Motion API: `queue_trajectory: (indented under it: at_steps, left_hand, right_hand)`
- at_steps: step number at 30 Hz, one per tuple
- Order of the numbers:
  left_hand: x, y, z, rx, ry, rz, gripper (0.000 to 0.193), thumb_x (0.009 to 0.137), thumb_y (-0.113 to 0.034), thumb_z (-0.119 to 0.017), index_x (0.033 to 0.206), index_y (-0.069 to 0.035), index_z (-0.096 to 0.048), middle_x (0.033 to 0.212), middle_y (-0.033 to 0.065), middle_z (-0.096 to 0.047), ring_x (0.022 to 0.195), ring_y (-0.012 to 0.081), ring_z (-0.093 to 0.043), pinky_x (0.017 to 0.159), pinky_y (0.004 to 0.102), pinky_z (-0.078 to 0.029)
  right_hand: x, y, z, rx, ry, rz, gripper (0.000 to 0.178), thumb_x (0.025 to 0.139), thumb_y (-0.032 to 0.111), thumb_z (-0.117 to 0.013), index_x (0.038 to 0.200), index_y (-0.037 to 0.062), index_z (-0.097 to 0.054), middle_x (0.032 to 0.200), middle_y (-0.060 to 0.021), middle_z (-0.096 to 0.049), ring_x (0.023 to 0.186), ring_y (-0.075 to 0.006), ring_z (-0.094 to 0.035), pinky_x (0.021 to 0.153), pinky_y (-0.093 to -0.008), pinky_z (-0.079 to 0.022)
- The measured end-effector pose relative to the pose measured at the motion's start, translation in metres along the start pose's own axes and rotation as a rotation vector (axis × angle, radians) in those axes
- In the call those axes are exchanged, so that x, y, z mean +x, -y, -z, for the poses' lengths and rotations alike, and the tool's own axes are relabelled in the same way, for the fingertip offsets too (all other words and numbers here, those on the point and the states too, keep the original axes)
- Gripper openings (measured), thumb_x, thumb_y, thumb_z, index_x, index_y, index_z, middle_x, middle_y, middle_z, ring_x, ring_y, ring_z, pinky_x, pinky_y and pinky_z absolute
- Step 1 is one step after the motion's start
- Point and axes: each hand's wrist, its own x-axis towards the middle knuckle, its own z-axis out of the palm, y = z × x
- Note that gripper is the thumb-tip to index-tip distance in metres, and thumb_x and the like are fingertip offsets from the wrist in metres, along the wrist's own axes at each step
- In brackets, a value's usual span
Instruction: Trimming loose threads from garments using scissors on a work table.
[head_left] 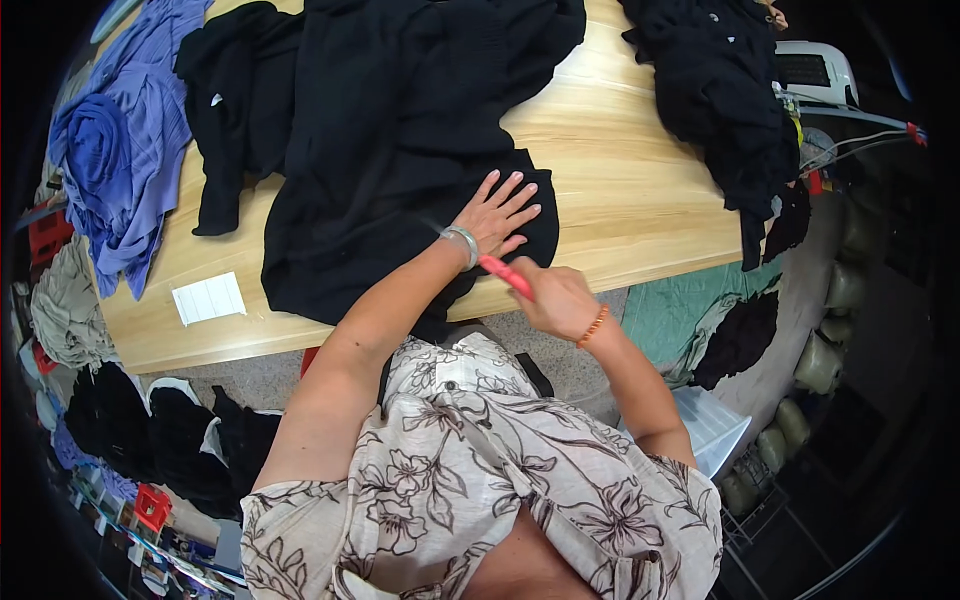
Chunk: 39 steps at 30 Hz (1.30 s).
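Note:
A black knit garment [380,130] lies spread over the wooden table in front of me. My left hand [495,218] rests flat on its near right part, fingers spread, with a bangle at the wrist. Closed round the pinkish-red handle [507,276] of a slim tool is my right hand [560,302], near the table's front edge. The handle points up and left toward my left wrist. The tool's far end is blurred and partly hidden by that wrist, so its kind does not show.
Purple-blue garments [110,150] are heaped at the table's left, with a white paper card [209,299] nearer me. More black clothing [715,110] lies at the right end. Green cloth [690,310] and a clear plastic bin [715,425] are below the table edge on the right.

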Motion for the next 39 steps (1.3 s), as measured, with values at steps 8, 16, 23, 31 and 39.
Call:
queue_trajectory:
  at_steps: [8, 16, 23, 31, 39]
  left_hand:
    - [-0.002, -0.001, 0.000, 0.037, 0.055, 0.019, 0.054, 0.090, -0.044, -0.054, 0.138, -0.019, -0.049, 0.154, 0.0061, -0.029, 0.146, 0.0302, -0.014, 0.118, 0.0522, -0.004]
    - [-0.002, -0.004, 0.006, 0.005, -0.011, 0.008, 0.054, 0.088, -0.041, -0.059, 0.136, -0.018, -0.051, 0.153, 0.0078, -0.031, 0.145, 0.0299, -0.016, 0.117, 0.0523, -0.008]
    - [-0.001, -0.003, 0.004, 0.032, 0.037, 0.045, 0.054, 0.088, -0.042, -0.059, 0.137, -0.020, -0.050, 0.154, 0.0064, -0.030, 0.145, 0.0297, -0.017, 0.117, 0.0525, -0.006]
    - [-0.025, 0.002, 0.013, -0.187, -0.091, -0.005, 0.045, 0.081, -0.026, -0.068, 0.122, -0.011, -0.060, 0.137, 0.0100, -0.051, 0.138, 0.0306, -0.034, 0.115, 0.0477, -0.021]
    - [-0.119, 0.056, 0.135, 0.105, -0.915, 0.854, 0.068, 0.075, -0.027, -0.076, 0.131, -0.003, -0.046, 0.125, 0.0177, -0.050, 0.114, 0.0374, -0.046, 0.097, 0.0468, -0.035]
  right_hand:
    - [0.033, 0.057, -0.018, 0.002, 0.049, 0.333, 0.027, 0.085, 0.020, -0.062, 0.103, 0.0025, -0.055, 0.065, -0.0199, -0.062, 0.064, -0.0380, -0.064, 0.060, -0.0472, -0.049]
    - [-0.035, -0.032, 0.024, -0.060, -0.085, -0.207, 0.027, 0.088, 0.026, -0.061, 0.108, 0.0091, -0.056, 0.075, -0.0225, -0.064, 0.073, -0.0421, -0.063, 0.065, -0.0510, -0.048]
    - [-0.057, -0.043, 0.026, -0.134, -0.193, -0.340, 0.024, 0.088, 0.024, -0.061, 0.103, 0.0075, -0.055, 0.073, -0.0229, -0.063, 0.074, -0.0430, -0.063, 0.067, -0.0517, -0.049]
    - [-0.027, -0.004, 0.020, 0.166, 0.004, -0.082, 0.024, 0.089, 0.025, -0.060, 0.104, 0.0067, -0.055, 0.074, -0.0232, -0.062, 0.074, -0.0438, -0.062, 0.067, -0.0515, -0.047]
    - [0.017, -0.015, 0.032, 0.040, -0.489, -0.206, 0.025, 0.091, 0.027, -0.063, 0.100, 0.0039, -0.062, 0.077, -0.0247, -0.063, 0.075, -0.0442, -0.062, 0.066, -0.0495, -0.049]
